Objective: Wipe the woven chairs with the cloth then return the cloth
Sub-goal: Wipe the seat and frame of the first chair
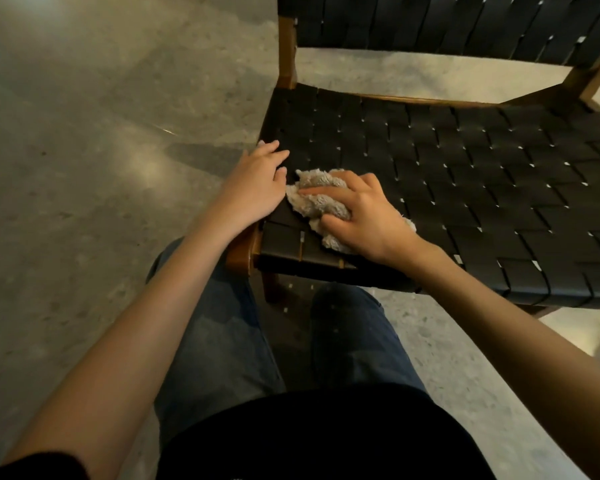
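Note:
A chair with a black woven seat (465, 174) and a brown wooden frame stands in front of me; its woven backrest (447, 22) fills the top of the view. A crumpled beige fluffy cloth (317, 199) lies on the seat's near left corner. My right hand (364, 216) grips the cloth and presses it onto the weave. My left hand (257, 181) rests flat on the seat's left edge, fingers straight, just left of the cloth.
Polished grey concrete floor (84, 168) spreads to the left and under the chair. My legs in blue jeans (222, 323) are right against the chair's front edge, near its front left wooden leg (271, 285).

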